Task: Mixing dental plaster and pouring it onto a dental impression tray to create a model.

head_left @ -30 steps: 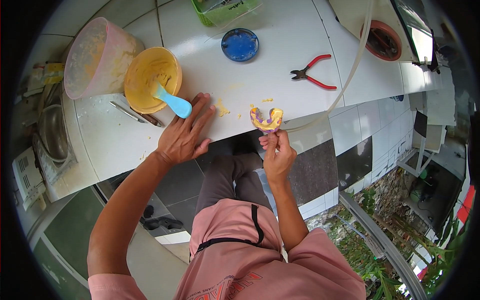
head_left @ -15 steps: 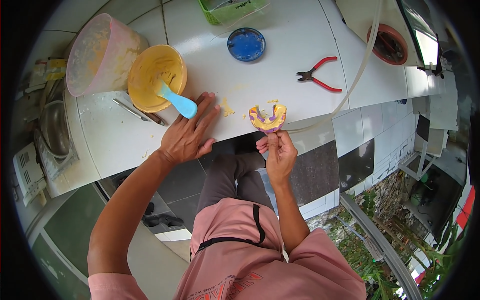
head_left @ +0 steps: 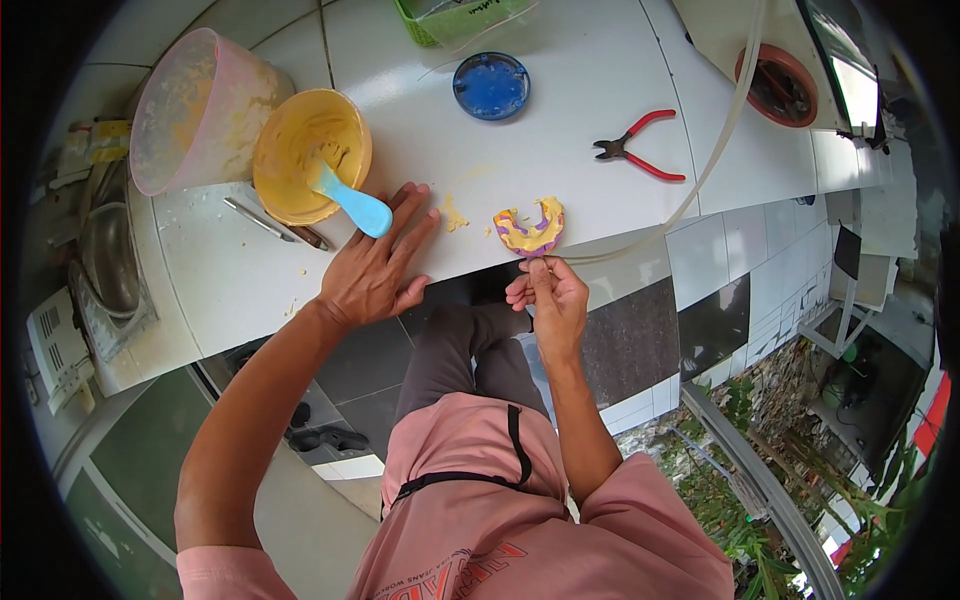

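My right hand (head_left: 550, 293) pinches a dental impression tray (head_left: 533, 238) by its near end, at the counter's front edge. The U-shaped tray holds purple material with pale yellow paste spread over it. My left hand (head_left: 375, 255) lies flat on the white counter, fingers apart, close beside a yellow mixing bowl (head_left: 270, 185). Yellow paste coats the inside of that bowl, and a light blue spatula (head_left: 362, 208) rests in it with its handle over the rim, above my left fingers. Smears of yellow paste (head_left: 454, 213) lie between my two hands.
Farther back lie a round blue lid (head_left: 491, 86) and red-handled cutting pliers (head_left: 638, 147). A pink translucent tub (head_left: 190, 120) stands at the left, with a metal tool (head_left: 258, 219) below it. A pale hose (head_left: 722, 140) crosses the counter's right side. Far back is a green basket (head_left: 425, 30).
My right hand has shifted slightly left with the impression tray, which has turned a little. My left hand stays on the counter.
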`<state>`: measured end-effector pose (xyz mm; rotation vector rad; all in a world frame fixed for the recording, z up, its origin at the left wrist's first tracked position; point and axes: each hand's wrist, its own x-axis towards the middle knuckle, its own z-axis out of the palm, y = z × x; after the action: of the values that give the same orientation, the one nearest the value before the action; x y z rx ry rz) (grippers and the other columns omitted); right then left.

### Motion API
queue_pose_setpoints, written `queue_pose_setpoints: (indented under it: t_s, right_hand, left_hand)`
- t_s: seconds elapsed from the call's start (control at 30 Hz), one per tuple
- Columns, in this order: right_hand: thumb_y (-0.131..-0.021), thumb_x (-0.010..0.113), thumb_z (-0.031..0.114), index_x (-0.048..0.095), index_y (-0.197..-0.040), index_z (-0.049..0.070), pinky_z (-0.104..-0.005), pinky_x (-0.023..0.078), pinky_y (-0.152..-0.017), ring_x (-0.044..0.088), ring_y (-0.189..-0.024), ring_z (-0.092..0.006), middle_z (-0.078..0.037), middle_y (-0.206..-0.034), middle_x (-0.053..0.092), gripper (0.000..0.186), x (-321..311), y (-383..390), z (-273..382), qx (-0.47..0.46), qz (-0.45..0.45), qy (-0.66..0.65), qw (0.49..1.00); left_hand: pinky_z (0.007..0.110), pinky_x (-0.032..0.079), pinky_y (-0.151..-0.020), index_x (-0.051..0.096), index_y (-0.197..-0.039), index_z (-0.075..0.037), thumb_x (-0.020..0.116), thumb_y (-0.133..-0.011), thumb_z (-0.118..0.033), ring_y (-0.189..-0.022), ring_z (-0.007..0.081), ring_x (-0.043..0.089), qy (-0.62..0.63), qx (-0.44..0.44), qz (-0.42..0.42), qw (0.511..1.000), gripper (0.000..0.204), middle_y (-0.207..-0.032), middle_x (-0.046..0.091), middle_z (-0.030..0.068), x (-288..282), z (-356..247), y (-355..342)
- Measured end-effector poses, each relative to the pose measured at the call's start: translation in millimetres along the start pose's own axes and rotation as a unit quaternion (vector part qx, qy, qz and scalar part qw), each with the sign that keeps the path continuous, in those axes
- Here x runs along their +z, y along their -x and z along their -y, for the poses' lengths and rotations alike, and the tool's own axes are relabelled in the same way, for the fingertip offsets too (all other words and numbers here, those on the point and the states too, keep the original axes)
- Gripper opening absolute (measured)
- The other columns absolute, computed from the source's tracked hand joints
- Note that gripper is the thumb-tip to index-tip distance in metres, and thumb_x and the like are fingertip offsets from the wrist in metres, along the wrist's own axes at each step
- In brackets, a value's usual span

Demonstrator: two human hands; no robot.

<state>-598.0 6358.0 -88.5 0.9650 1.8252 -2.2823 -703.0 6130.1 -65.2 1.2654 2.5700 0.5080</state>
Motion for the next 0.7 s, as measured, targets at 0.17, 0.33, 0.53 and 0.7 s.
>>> queue_pose_setpoints:
  t_s: [0.17, 0.33, 0.53, 0.7]
  right_hand:
    - [-0.099, 0.054, 0.022, 0.061, -0.093, -0.005, -0.0224, 0.049, -0.055, 0.061, -0.058, -0.0123, -0.012, -0.071, 0.066, 0.028, 1.2, 1.8, -0.9, -0.003, -0.004, -0.005, 1.000]
    - [-0.097, 0.056, 0.019, 0.062, -0.092, -0.005, -0.0227, 0.049, -0.055, 0.061, -0.059, -0.0119, -0.011, -0.072, 0.067, 0.026, -0.8, 2.7, -2.7, -0.012, -0.026, -0.028, 0.999]
    - [-0.097, 0.056, 0.018, 0.062, -0.091, -0.005, -0.0224, 0.048, -0.054, 0.061, -0.060, -0.0113, -0.010, -0.072, 0.067, 0.024, -3.0, 2.2, -2.3, -0.019, -0.030, -0.002, 0.999]
    - [-0.097, 0.056, 0.018, 0.062, -0.090, -0.005, -0.0225, 0.048, -0.054, 0.061, -0.059, -0.0114, -0.010, -0.071, 0.067, 0.024, 0.5, 5.7, 1.6, -0.068, -0.015, 0.019, 0.997]
  left_hand:
    - [0.054, 0.022, -0.115, 0.026, -0.145, -0.006, 0.057, -0.081, -0.032, -0.137, 0.0423, 0.029, -0.004, -0.002, 0.001, 1.000, 0.076, -0.149, 0.025, 0.0233, 0.6, 0.5, 0.0]
    - [0.053, 0.021, -0.115, 0.026, -0.145, -0.006, 0.057, -0.082, -0.032, -0.137, 0.0421, 0.029, -0.007, -0.008, 0.010, 1.000, 0.075, -0.149, 0.025, 0.0233, 1.0, 0.5, 0.0]
    - [0.053, 0.021, -0.115, 0.026, -0.145, -0.006, 0.058, -0.081, -0.031, -0.137, 0.0419, 0.029, 0.000, -0.009, 0.010, 1.000, 0.076, -0.149, 0.025, 0.0231, 1.2, 0.5, 0.3]
    - [0.047, 0.027, -0.113, 0.032, -0.143, -0.003, 0.061, -0.079, -0.033, -0.140, 0.0371, 0.026, -0.024, -0.008, 0.005, 1.000, 0.076, -0.152, 0.024, 0.0200, -0.6, -0.5, 0.4]
